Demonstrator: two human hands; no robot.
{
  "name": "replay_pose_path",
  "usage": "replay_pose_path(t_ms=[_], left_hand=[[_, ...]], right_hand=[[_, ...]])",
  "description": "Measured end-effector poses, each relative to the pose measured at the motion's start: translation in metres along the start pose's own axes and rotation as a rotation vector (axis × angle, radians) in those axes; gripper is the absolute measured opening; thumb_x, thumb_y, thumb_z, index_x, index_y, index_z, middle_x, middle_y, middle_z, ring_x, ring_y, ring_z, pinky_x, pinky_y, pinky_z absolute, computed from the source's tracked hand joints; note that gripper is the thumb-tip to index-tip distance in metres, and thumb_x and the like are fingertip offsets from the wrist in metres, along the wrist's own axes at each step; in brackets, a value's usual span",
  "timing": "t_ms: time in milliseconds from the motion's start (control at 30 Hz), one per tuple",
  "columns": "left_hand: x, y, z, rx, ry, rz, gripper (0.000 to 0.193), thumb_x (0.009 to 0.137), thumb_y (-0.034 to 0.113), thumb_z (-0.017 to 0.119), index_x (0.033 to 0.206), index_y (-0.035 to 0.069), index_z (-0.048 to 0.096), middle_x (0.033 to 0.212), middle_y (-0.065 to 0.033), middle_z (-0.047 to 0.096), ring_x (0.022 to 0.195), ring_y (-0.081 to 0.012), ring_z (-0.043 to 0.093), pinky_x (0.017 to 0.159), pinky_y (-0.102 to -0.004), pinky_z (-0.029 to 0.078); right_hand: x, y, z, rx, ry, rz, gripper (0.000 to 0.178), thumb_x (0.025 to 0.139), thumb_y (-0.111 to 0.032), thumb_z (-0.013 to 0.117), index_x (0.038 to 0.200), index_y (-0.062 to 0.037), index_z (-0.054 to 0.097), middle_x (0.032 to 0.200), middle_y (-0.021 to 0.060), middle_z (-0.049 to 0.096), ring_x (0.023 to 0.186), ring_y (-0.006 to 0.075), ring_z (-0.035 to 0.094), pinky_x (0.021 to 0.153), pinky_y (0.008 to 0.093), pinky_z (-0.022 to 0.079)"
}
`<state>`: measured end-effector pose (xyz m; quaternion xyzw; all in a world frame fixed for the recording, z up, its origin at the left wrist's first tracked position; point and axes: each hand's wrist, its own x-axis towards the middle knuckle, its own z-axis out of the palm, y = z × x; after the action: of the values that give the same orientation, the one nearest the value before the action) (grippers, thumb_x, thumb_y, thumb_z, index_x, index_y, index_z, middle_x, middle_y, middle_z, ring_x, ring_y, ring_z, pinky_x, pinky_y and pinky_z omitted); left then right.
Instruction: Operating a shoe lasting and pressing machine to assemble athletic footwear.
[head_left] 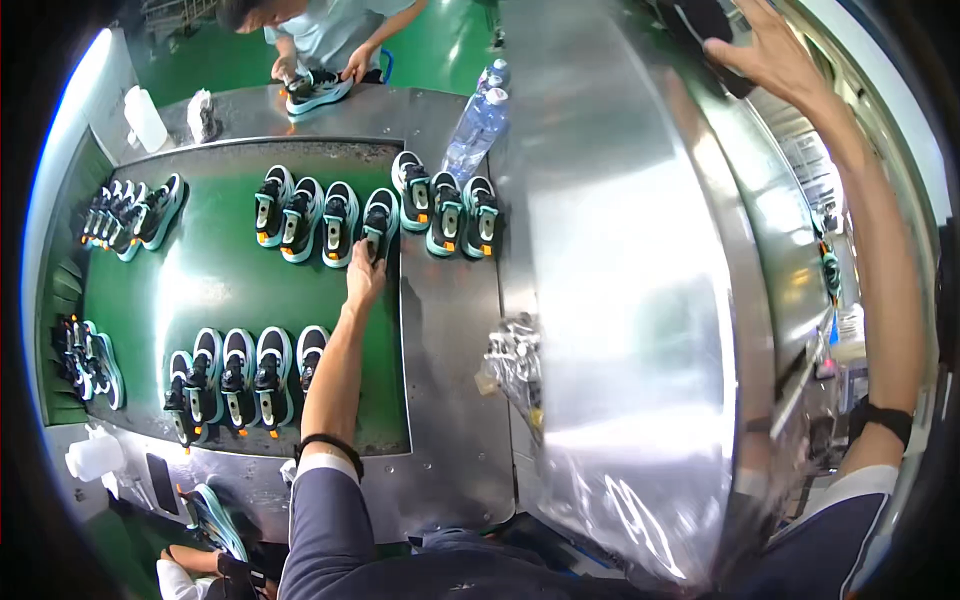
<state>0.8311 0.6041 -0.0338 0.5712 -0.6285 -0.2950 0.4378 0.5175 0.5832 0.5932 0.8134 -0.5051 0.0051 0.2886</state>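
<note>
Reaching across the green belt (220,280), left hand (365,275) pinched a black-and-teal shoe (378,225) in the far row; right hand (770,50), fingers spread, gripped a dark object on the steel housing (620,280). Risk: neighbouring shoes (340,222) toppling.

About twenty-five shoes (339,222) (blurred clusters uncertain); two water bottles (478,128)

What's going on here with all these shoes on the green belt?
A person stands at a green conveyor belt carrying rows of black-and-teal sneakers. Their left hand touches the sneaker at the end of the far row, while their right hand reaches up onto a dark object atop the large metal housing. Across the belt, a co-worker handles another sneaker with both hands. A water bottle lies nearby.
</note>
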Motion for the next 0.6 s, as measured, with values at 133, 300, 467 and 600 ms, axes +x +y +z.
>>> replay_pose_path(t_ms=[133, 300, 467, 600], left_hand=[[-0.075, 0.017, 0.0, -0.112, 0.072, -0.023, 0.068, 0.083, 0.009, 0.064, 0.141, -0.006, 0.032, 0.136, -0.0304, 0.044, 0.125, -0.044, 0.045, 0.105, -0.0424, 0.038], [-0.204, 0.08, 0.003, -0.62, -0.156, -0.362, 0.052, 0.089, 0.004, 0.062, 0.135, -0.009, 0.042, 0.127, -0.0193, 0.056, 0.116, -0.0212, 0.054, 0.098, -0.0328, 0.043], [-0.376, 0.017, -0.006, -1.274, -0.187, -0.936, 0.037, 0.099, 0.024, 0.049, 0.117, -0.007, 0.059, 0.115, -0.0159, 0.061, 0.104, -0.018, 0.059, 0.09, -0.0313, 0.048], [-0.4, 0.045, 0.015, -1.044, -0.466, -0.729, 0.031, 0.095, 0.017, 0.057, 0.117, -0.004, 0.061, 0.113, -0.0138, 0.063, 0.1, -0.0198, 0.061, 0.088, -0.0322, 0.051]], right_hand=[[0.043, -0.004, 0.04, 0.059, -0.038, 0.033, 0.084, 0.071, -0.035, 0.074, 0.14, -0.0019, 0.04, 0.139, 0.0254, 0.044, 0.128, 0.0364, 0.045, 0.11, 0.0383, 0.035], [0.04, 0.0, 0.003, -0.037, -0.107, 0.154, 0.053, 0.077, -0.051, 0.069, 0.091, -0.0002, 0.069, 0.094, 0.0192, 0.067, 0.09, 0.0314, 0.064, 0.08, 0.0377, 0.051], [-0.008, 0.031, 0.056, 0.001, 0.144, 0.454, 0.048, 0.067, -0.029, 0.075, 0.099, 0.004, 0.063, 0.09, 0.0203, 0.067, 0.081, 0.0314, 0.067, 0.074, 0.0374, 0.055], [-0.081, 0.052, 0.046, 0.559, 0.278, 0.509, 0.042, 0.055, -0.027, 0.081, 0.09, -0.0078, 0.068, 0.086, 0.0111, 0.07, 0.081, 0.0246, 0.068, 0.074, 0.0365, 0.054]])
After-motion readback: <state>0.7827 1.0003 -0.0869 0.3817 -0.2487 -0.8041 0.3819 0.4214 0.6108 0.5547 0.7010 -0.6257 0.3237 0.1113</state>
